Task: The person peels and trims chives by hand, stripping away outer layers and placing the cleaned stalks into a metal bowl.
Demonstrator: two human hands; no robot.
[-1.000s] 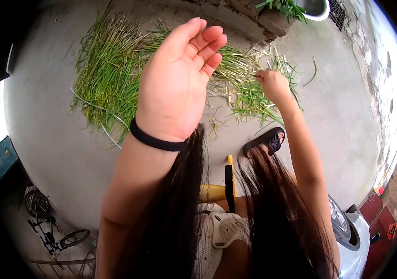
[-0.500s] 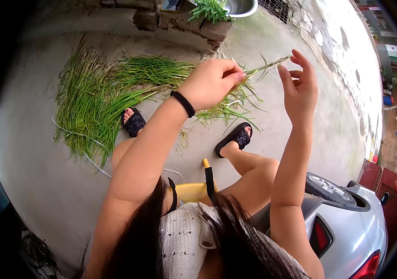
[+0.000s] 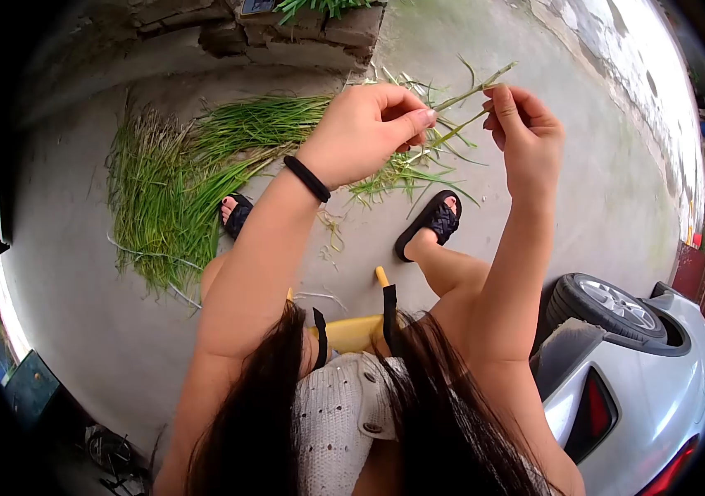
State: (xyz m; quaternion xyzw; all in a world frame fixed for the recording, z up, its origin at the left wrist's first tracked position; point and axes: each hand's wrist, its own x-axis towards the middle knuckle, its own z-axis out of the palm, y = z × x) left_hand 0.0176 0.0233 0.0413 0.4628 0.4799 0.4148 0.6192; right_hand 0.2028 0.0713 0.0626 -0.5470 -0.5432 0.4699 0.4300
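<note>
My left hand (image 3: pixel 369 132), with a black band at its wrist, is closed on the lower part of a thin green stalk (image 3: pixel 462 97). The stalk slants up to the right, past the fingertips of my right hand (image 3: pixel 522 132). Those fingers pinch a thin strand (image 3: pixel 466 124) that peels away from the stalk. Beyond and below the hands, loose green and pale trimmings (image 3: pixel 406 175) lie on the concrete. A large heap of long green stalks (image 3: pixel 162 182) spreads on the ground to the left.
A low brick ledge (image 3: pixel 303 45) at the top bears green stalks (image 3: pixel 319 7). My sandalled feet stand on the concrete, with a yellow seat (image 3: pixel 348 332) beneath me. A silver car (image 3: pixel 650 397) is at the lower right. A white cord (image 3: pixel 150 252) crosses the heap.
My left hand has turned from open to closed on a stalk. My right hand has risen from the trimmings, opened near the stalk's tip, then closed on a strand of it. The view has shifted.
</note>
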